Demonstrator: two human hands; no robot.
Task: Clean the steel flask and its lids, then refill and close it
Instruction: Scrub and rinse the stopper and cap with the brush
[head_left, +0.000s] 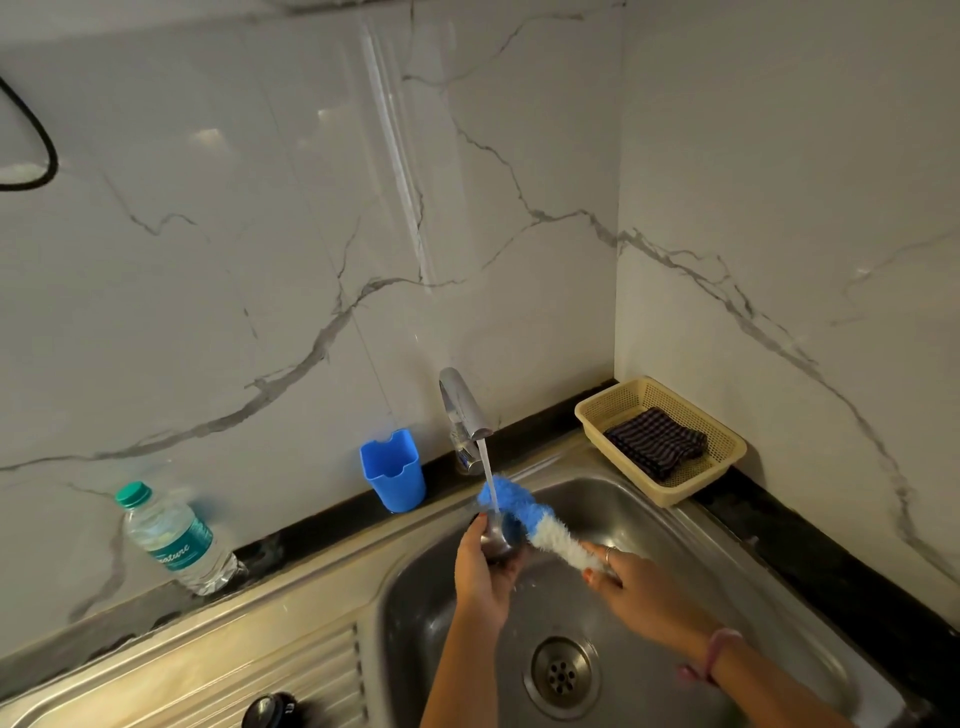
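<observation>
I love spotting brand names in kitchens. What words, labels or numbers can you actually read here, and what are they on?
"...osture": partial white script on the teal label of the plastic water bottle; the first letters are cut off, so I cannot give the full brand.
Smaller print on that label: too small to read.
Black knob at the bottom edge: pale marks, too blurred to read.
Blue cup, tap and basket: no text visible.

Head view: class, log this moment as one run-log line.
left hand: holds steel lid | right hand: holds brush | tap: running
</observation>
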